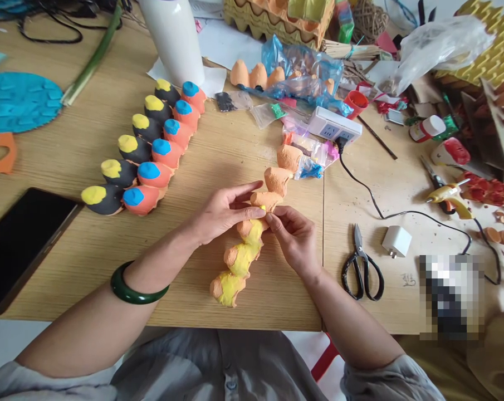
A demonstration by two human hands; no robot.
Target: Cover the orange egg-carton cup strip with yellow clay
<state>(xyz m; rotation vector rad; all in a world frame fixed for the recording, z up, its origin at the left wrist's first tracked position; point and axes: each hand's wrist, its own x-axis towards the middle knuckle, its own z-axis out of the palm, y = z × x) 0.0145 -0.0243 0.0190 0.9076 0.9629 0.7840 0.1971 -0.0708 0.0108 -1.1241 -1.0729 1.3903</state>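
Wood grain runs across the surface [180, 295], with pale floor showing below its near edge. At far left, black cables [59, 25] tangle out of frame; below them the left border cuts off a blue oval piece [21, 101], an orange piece [1, 153] and a dark, flat device [24, 245] at near left. A green stalk [95, 55] and a white vessel [174, 42] lose their upper ends at the top. Beside them runs a double row of painted cups [145, 150], black with yellow tops and orange with blue. In the middle, the left hand [218, 214] and right hand [295, 236] come together, fingers closed on an orange carton strip [239, 259] whose near cups are partly yellow; they hide part of it, and the fingertips' exact grip is hard to make out. Stacked egg trays [277, 19] are cropped at the top, and crumpled blue plastic [306, 67] blurs what lies inside. Right of a seam in the surface lie black-handled scissors [362, 267] and a white plug adapter [397, 241]. Far right is crowded with scraps and a yellow glue gun [450, 197], too jumbled to sort fully; at near right, pixelation conceals one object [451, 297], beside a person's brown clothing [485, 356], cut by the frame.
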